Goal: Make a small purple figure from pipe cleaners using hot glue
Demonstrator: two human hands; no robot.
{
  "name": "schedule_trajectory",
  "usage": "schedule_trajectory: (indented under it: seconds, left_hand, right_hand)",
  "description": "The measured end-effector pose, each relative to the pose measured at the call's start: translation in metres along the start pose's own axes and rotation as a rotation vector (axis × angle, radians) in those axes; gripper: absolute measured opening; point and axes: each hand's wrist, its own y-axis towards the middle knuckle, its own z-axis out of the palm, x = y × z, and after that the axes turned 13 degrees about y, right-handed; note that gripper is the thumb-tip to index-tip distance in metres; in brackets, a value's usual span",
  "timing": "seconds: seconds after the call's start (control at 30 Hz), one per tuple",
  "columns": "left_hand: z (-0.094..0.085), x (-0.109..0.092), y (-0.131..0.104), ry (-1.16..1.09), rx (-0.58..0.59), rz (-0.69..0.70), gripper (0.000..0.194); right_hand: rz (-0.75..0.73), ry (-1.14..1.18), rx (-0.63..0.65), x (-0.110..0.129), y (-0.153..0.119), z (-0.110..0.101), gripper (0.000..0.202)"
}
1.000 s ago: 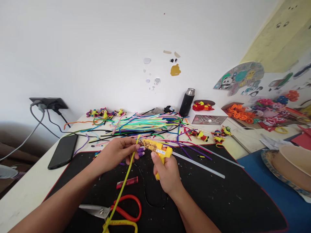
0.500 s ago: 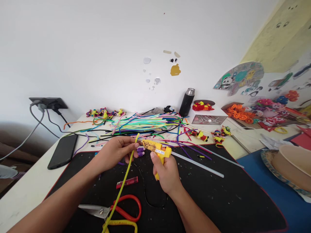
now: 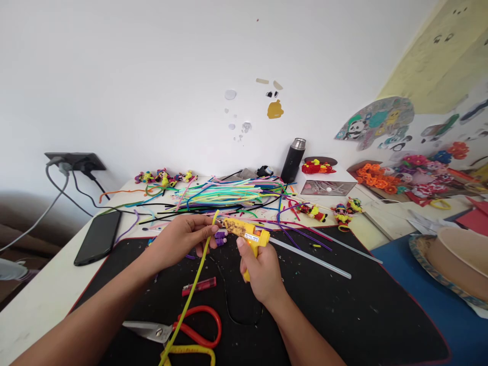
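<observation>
"Over the black mat [image 3: 324, 305], which step seems to be in hand?"

"Gluing, I'd judge. The right hand [image 3: 263, 269] is wrapped around a yellow glue gun [image 3: 235, 228], its tip pointing at the upper end of a yellow-green stem [image 3: 194, 282]."

"And the left grip?"

"The left hand [image 3: 192, 236] has thumb and fingers pinched on that stem near its top; the rest slants down below the hand and over the scissors [image 3: 152, 331]. A small purple piece [image 3: 220, 238] sits just by the fingertips; whether they hold it, I can't tell."

"Does the gun touch the stem?"

"Too small to tell; it's just beside it, at least."

"What does the next move call for?"

"Probably a steady pinch, fingers clear of the tip."
</observation>
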Motion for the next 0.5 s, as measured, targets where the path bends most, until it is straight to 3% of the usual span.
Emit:
schedule_trajectory:
  seconds: [0.5]
  left_hand:
    - [0.0013,0.0032,0.0013,-0.019,0.026,0.007,0.044]
  right_hand:
    - [0.011,0.009,-0.023,-0.0020,0.0013,-0.0005,0.066]
